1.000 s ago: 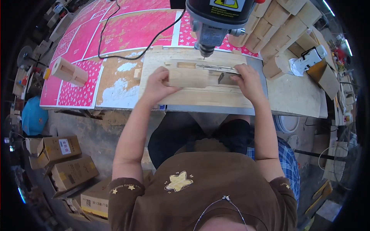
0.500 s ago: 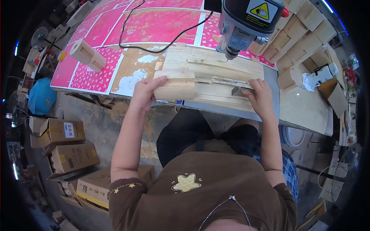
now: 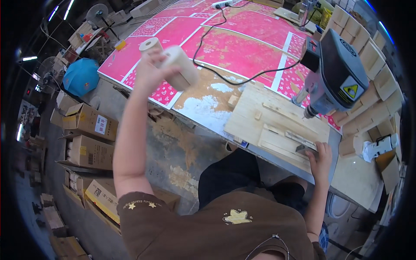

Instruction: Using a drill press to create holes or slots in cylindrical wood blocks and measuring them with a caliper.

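My left hand (image 3: 151,71) is raised over the left part of the table, its fingers around a pale wooden cylinder (image 3: 181,71) that is blurred by motion. Just behind it a second wooden cylinder (image 3: 150,43) with a hole in its end stands on the pink covering, partly hidden. At the right end of a wooden jig board (image 3: 242,117) my right hand (image 3: 320,161) closes on a dark metal block (image 3: 304,150). Wooden strips (image 3: 277,141) run along the board. Above its far right side hangs a bench drill (image 3: 336,82), its chuck (image 3: 309,112) over the wood.
A black cable (image 3: 216,71) crosses the pink table covering (image 3: 242,39) to the drill. White powder (image 3: 201,108) lies near the front edge. Wooden blocks (image 3: 372,91) are stacked at the right. Cardboard boxes (image 3: 89,121) and a blue umbrella (image 3: 81,77) are at the left.
My left hand has lifted the wooden cylinder off the jig and carried it left, toward the standing cylinder. My right hand stays at the metal block. The whole view has turned left.
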